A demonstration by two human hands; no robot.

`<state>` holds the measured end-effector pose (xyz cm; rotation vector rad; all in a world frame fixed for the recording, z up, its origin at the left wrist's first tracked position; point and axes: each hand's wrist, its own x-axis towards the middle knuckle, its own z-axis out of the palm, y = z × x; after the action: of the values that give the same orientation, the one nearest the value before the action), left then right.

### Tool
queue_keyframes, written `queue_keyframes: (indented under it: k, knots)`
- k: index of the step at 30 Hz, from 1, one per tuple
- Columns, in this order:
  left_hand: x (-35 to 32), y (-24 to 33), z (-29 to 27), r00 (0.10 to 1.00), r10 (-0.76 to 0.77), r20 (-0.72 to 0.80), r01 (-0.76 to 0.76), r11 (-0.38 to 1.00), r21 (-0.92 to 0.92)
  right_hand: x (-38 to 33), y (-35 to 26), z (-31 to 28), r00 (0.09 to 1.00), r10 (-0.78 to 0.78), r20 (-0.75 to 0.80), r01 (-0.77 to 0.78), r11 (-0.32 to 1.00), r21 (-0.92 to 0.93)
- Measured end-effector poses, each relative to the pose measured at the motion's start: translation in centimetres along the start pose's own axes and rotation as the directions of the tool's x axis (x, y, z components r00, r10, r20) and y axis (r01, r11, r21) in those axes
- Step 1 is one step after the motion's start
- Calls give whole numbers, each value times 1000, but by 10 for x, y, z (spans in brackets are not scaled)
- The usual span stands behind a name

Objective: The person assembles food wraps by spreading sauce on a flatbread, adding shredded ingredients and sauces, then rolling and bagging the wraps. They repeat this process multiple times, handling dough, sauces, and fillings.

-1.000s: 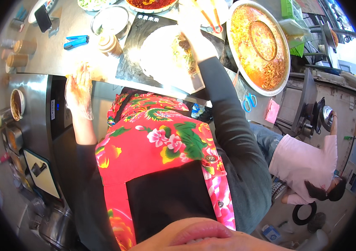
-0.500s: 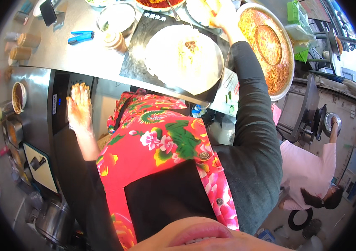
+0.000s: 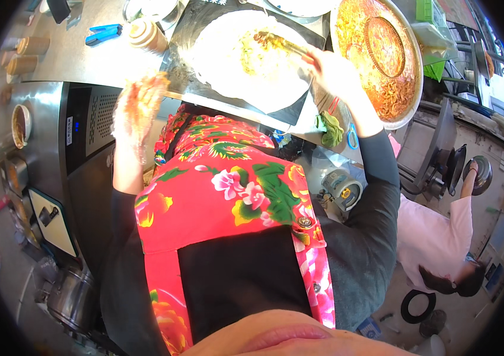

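My right hand [image 3: 336, 72] is closed on what look like metal tongs [image 3: 292, 46]. Their far end touches a heap of yellowish shredded filling [image 3: 253, 58] with darker bits. That filling lies on a large, thin, white round flatbread [image 3: 215, 66], spread over a black square plate [image 3: 176, 76] on the counter. My left hand [image 3: 142, 107], in a clear plastic glove smeared orange, is raised at the counter's front edge, left of the flatbread. Its fingers are stretched out, slightly blurred, and hold nothing visible. Glare washes out part of the flatbread.
A big round pan [image 3: 419, 83] of orange shredded food stands at the right. Left of the plate are a squeeze bottle [image 3: 147, 35] and a blue stapler-like tool [image 3: 104, 34]. Green leaves [image 3: 330, 128] and blue-handled scissors [image 3: 353, 137] lie front right. Another person [image 3: 436, 231] in pink works farther right.
My right hand has come back from the far right to the flatbread with the tongs. My left hand has moved up and right toward the counter. The view has shifted slightly.
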<state>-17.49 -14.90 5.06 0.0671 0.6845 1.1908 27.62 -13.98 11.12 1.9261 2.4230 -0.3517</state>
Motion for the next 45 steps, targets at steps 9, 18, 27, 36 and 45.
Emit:
queue_keyframes:
  k: [9, 18, 27, 36, 45]
  knots:
    - [26, -96, 43, 952, -304, 36, 283, 920, 272, -2, -2, 9, 984, -135, -118, 121, 986, -118]
    - [77, -138, 50, 974, -221, 43, 181, 883, 432, 23, -24, -47, 973, -212, 89, 218, 974, -55]
    - [145, -148, 61, 981, -38, 191, -101, 738, 667, -4, -11, -48, 954, -280, 105, 297, 926, -232]
    - [153, -134, 51, 987, -33, 158, -75, 771, 632, -13, 11, -58, 965, -94, 245, 135, 978, -157]
    - [100, -148, 72, 968, -99, 232, -92, 719, 689, -9, 28, -15, 997, -44, 62, 40, 997, 63]
